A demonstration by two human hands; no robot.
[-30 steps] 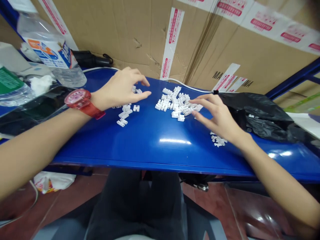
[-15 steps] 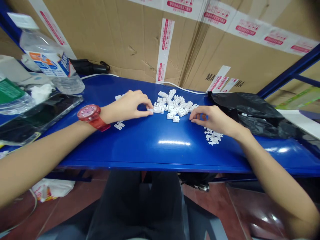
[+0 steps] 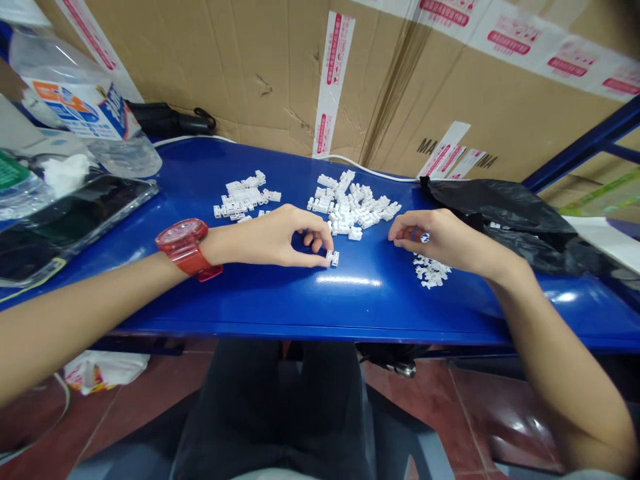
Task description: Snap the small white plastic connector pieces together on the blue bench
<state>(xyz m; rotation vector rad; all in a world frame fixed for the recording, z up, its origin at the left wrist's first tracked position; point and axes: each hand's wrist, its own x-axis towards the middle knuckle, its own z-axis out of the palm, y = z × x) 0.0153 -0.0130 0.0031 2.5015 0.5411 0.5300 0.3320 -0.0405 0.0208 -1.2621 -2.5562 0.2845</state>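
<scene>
At the far left of the blue worktop stands a clear bottle with an orange and blue label, and nearer, by the left edge, lies part of a second bottle with a green label. A crumpled tissue is beside them, and a dark phone lies just on the near side. A black umbrella rests at the far edge, against the cardboard. Next comes the left hand, a red watch on its wrist, pinching one small white piece between thumb and finger above the near middle. Beyond it is a loose heap of white pieces, and to the right a larger pile of them. The right hand has its fingers curled in towards the thumb; whether it grips anything I cannot tell. Just on its near side lie tiny white bits, and farther right sits a crumpled black bag
</scene>
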